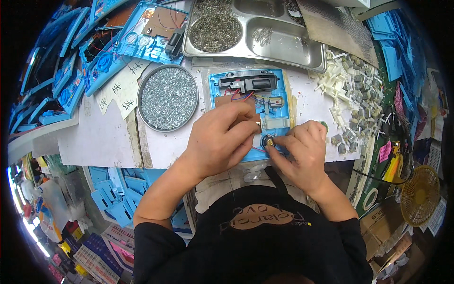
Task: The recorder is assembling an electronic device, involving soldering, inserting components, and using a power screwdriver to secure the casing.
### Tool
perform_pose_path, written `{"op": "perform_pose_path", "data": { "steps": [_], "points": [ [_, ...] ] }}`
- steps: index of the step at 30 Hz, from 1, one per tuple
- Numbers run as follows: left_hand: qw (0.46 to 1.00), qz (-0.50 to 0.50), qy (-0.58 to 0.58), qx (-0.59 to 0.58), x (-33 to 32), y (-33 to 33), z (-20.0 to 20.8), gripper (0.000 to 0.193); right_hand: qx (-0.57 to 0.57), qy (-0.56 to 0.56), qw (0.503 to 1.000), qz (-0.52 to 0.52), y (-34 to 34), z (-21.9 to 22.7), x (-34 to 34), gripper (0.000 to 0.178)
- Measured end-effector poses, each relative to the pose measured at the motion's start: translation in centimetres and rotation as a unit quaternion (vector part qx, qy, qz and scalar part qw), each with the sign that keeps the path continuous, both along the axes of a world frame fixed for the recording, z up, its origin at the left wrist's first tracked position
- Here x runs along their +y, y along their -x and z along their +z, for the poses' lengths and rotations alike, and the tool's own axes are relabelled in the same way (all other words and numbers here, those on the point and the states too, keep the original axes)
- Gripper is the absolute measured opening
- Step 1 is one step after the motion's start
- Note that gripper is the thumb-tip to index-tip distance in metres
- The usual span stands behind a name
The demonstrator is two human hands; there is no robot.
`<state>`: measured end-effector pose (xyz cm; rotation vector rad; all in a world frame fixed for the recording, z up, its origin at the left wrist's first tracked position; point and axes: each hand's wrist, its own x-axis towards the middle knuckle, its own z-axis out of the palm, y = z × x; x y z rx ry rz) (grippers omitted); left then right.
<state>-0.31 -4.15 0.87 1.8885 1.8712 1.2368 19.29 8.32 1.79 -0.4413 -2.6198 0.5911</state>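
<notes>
In front of me lies a blue plastic housing (280, 81), open side up, with a black battery box (257, 84), thin wires and a brown circuit board (227, 100) inside. My left hand (220, 137) is over the board, thumb and fingers pinched together; what they hold, if anything, is hidden. My right hand (305, 149) has thumb and forefinger closed on a small round black part with a brass-coloured centre (268, 141), low in the housing. A white-and-grey gear motor (275, 102) and a clear plastic piece (278, 123) sit above it.
To the left stands a round tray of small screws (168, 97). A steel compartment tray (302, 49) holds metal bits at the back. White plastic parts with grey blocks (352, 94) are heaped right. More blue housings (66, 80) are stacked far left, beyond another wired housing (151, 33).
</notes>
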Motion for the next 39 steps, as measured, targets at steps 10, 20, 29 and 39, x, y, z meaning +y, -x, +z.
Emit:
{"op": "perform_pose_path", "data": {
  "steps": [10, 20, 29, 39],
  "points": [
    [0.994, -0.049, 0.003, 0.100, 1.1, 0.2, 0.1, 0.033, 0.003, 0.049, 0.999, 0.014, 0.2, 0.5, 0.7, 0.019],
    [0.992, 0.066, -0.014, 0.109, 1.4, -0.4, -0.2, 0.037, -0.077, 0.035, 0.995, -0.050, 4.8, 1.4, 5.9, 0.023],
    [0.971, 0.096, 0.023, 0.216, 3.0, -1.0, 0.0, 0.035, -0.098, -0.126, 0.987, -0.014, 5.3, 2.2, 5.2, 0.022],
    [0.970, 0.091, 0.027, 0.223, 3.1, -1.2, -0.3, 0.032, -0.204, 0.109, 0.972, -0.036, 5.7, 2.8, 7.6, 0.013]
  ]
}}
